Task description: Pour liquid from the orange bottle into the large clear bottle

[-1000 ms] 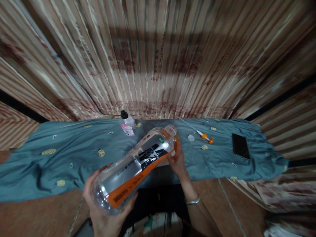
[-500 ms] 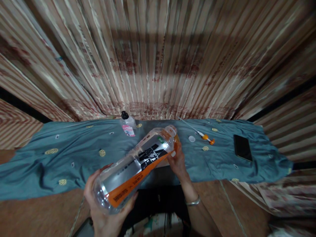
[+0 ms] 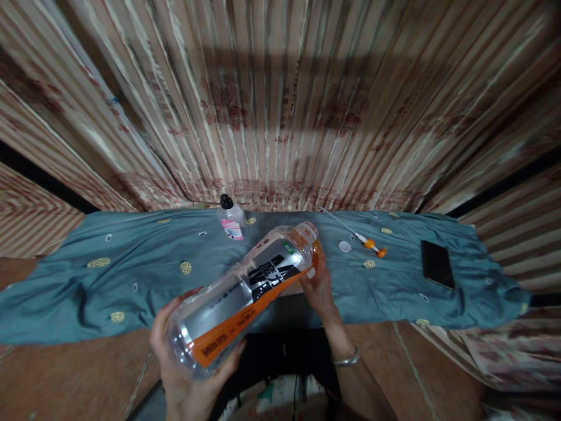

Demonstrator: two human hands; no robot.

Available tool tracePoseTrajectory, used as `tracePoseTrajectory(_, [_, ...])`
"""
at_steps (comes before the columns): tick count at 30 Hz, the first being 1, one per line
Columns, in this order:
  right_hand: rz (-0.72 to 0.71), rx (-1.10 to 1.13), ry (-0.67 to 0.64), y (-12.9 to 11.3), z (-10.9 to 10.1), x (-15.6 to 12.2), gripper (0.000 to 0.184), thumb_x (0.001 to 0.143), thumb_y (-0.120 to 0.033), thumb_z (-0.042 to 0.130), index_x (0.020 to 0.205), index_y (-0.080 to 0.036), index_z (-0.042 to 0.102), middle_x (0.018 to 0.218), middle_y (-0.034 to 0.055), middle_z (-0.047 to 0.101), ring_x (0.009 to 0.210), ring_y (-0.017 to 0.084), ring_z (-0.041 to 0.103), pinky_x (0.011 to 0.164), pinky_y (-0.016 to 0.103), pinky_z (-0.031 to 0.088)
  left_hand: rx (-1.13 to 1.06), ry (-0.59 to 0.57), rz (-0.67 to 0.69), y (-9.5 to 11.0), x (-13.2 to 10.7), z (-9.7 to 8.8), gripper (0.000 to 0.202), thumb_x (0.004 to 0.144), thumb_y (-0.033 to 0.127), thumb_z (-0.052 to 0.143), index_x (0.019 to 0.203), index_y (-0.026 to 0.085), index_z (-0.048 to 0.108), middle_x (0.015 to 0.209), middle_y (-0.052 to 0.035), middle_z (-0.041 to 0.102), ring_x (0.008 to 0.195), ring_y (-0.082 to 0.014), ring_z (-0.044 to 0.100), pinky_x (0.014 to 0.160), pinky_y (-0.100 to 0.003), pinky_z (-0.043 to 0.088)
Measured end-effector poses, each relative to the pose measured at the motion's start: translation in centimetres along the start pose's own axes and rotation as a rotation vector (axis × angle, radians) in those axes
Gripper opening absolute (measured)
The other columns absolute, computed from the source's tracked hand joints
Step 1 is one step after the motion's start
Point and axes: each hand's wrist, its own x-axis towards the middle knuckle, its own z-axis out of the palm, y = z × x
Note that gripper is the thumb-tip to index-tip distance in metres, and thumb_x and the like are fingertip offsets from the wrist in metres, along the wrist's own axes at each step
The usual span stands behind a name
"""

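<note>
I hold a large clear plastic bottle [image 3: 245, 292] with an orange and black label, tilted almost flat, its neck pointing away to the upper right. My left hand [image 3: 188, 374] is wrapped round the bottle's base. My right hand [image 3: 319, 283] grips it under the neck, fingers curled. The bottle's mouth is uncapped. A small white cap [image 3: 345, 246] lies on the blue cloth [image 3: 140, 275] just right of the bottle's neck.
A small bottle [image 3: 231, 219] with a black cap and pink label stands at the cloth's far edge. A thin rod with orange ends [image 3: 366, 241] lies near the white cap. A black phone [image 3: 437, 264] rests at the right. Striped curtain fabric hangs behind.
The view has shifted slightly, so everything sits a little further right. The bottle and both hands keep the same hold and tilt.
</note>
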Motion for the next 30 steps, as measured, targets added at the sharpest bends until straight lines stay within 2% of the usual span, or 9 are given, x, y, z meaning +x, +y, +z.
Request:
tracePoseTrajectory(4, [-0.004, 0.010, 0.014, -0.1, 0.1, -0.1, 0.056, 0.110, -0.065, 0.078, 0.148, -0.025, 0.069, 0.126, 0.0153, 0.090, 0.117, 0.038, 0.090, 0.096, 0.049, 0.077, -0.017, 0.005, -0.002, 0.2, 0.0, 0.2, 0.115, 0.062, 0.061, 0.115, 0.162, 0.035, 0.064, 0.141, -0.0059, 0.083, 0.120, -0.0355, 0.086, 0.106, -0.050, 0.074])
tracePoseTrajectory(11, [-0.013, 0.020, 0.008, 0.0, -0.2, 0.1, 0.057, 0.109, -0.068, 0.078, 0.145, -0.025, 0.067, 0.125, 0.0149, 0.090, 0.111, 0.036, 0.091, 0.092, 0.049, 0.078, -0.002, 0.011, 0.070, 1.1, 0.4, 0.3, 0.117, 0.063, 0.062, 0.114, 0.169, 0.045, 0.066, 0.143, -0.0030, 0.083, 0.117, -0.0347, 0.088, 0.098, -0.047, 0.077])
tracePoseTrajectory(14, [-0.005, 0.014, 0.015, -0.1, -0.2, 0.2, 0.057, 0.109, -0.070, 0.076, 0.143, -0.025, 0.067, 0.122, 0.0144, 0.090, 0.110, 0.036, 0.092, 0.091, 0.049, 0.077, 0.011, -0.050, 0.079, 1.0, 0.1, 0.2, 0.119, 0.064, 0.057, 0.114, 0.171, 0.042, 0.064, 0.145, -0.0052, 0.084, 0.122, -0.0361, 0.089, 0.100, -0.049, 0.078])
tracePoseTrajectory(16, [-0.010, 0.018, 0.018, -0.2, -0.1, 0.2, 0.059, 0.109, -0.072, 0.076, 0.143, -0.026, 0.066, 0.122, 0.0138, 0.090, 0.112, 0.036, 0.091, 0.093, 0.049, 0.077, -0.005, -0.018, 0.036, 0.8, -0.2, 0.2, 0.116, 0.065, 0.058, 0.113, 0.168, 0.041, 0.064, 0.144, -0.0061, 0.085, 0.122, -0.0372, 0.089, 0.102, -0.052, 0.079])
tracePoseTrajectory(19, [-0.020, 0.032, 0.006, -0.3, -0.1, 0.2, 0.061, 0.109, -0.073, 0.075, 0.145, -0.025, 0.066, 0.124, 0.0145, 0.090, 0.116, 0.037, 0.091, 0.095, 0.050, 0.077, -0.014, 0.019, -0.031, 0.8, -0.6, 0.3, 0.104, 0.073, 0.057, 0.106, 0.166, 0.044, 0.063, 0.147, -0.0049, 0.085, 0.125, -0.0376, 0.087, 0.108, -0.058, 0.079])
tracePoseTrajectory(21, [-0.012, 0.025, -0.007, -0.4, -0.2, 0.2, 0.060, 0.110, -0.073, 0.074, 0.146, -0.026, 0.066, 0.124, 0.0147, 0.090, 0.115, 0.037, 0.091, 0.094, 0.049, 0.077, 0.005, 0.009, -0.007, 0.9, -0.6, 0.3, 0.102, 0.074, 0.055, 0.107, 0.165, 0.044, 0.063, 0.147, -0.0050, 0.084, 0.125, -0.0381, 0.087, 0.107, -0.059, 0.079])
tracePoseTrajectory(24, [0.008, 0.013, -0.015, -0.4, -0.2, 0.2, 0.056, 0.109, -0.071, 0.076, 0.143, -0.027, 0.068, 0.124, 0.0148, 0.089, 0.114, 0.038, 0.091, 0.093, 0.049, 0.077, 0.016, -0.031, 0.061, 0.9, -0.4, 0.1, 0.110, 0.068, 0.053, 0.113, 0.164, 0.037, 0.062, 0.145, -0.0078, 0.083, 0.121, -0.0387, 0.088, 0.101, -0.056, 0.079])
tracePoseTrajectory(27, [0.026, 0.027, -0.003, -0.4, -0.2, 0.4, 0.059, 0.105, -0.071, 0.081, 0.142, -0.027, 0.069, 0.125, 0.0145, 0.089, 0.114, 0.039, 0.091, 0.095, 0.051, 0.077, 0.003, 0.002, 0.016, 1.0, -0.4, 0.1, 0.113, 0.063, 0.054, 0.114, 0.161, 0.034, 0.061, 0.143, -0.0084, 0.082, 0.122, -0.0396, 0.087, 0.102, -0.057, 0.079])
tracePoseTrajectory(30, [0.046, 0.069, -0.013, -0.5, -0.2, 0.6, 0.065, 0.102, -0.074, 0.084, 0.144, -0.027, 0.071, 0.124, 0.0147, 0.089, 0.120, 0.041, 0.090, 0.099, 0.053, 0.077, 0.015, 0.012, -0.035, 1.1, -0.5, 0.0, 0.105, 0.066, 0.051, 0.112, 0.158, 0.039, 0.063, 0.141, -0.0047, 0.081, 0.121, -0.0396, 0.086, 0.099, -0.058, 0.079])
